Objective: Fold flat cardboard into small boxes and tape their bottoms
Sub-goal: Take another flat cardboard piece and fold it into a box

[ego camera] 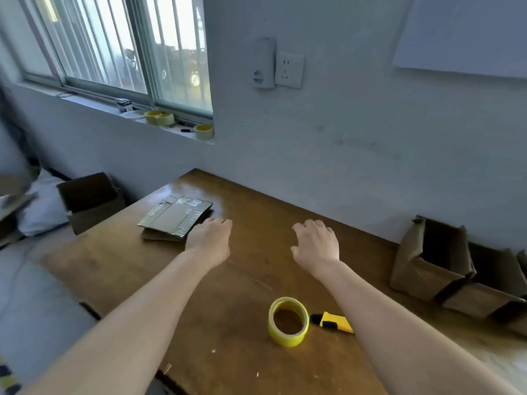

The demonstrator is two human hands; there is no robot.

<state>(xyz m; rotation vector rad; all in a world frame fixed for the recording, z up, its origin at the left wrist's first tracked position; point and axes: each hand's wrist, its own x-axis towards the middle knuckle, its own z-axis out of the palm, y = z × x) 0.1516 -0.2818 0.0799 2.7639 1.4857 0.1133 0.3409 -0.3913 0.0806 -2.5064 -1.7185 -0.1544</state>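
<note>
Reaching over the wooden table (256,366), both hands are empty: left hand (209,238) loosely curled beside the flat cardboard (175,216) at ten o'clock, right hand (315,242) spread. Tape roll (288,320) sits at six o'clock.

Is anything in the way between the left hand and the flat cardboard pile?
No. The left hand is already at the near right corner of the flat cardboard stack, with nothing visible between them. The tape roll and yellow cutter lie nearer the person, out of the way.
</note>
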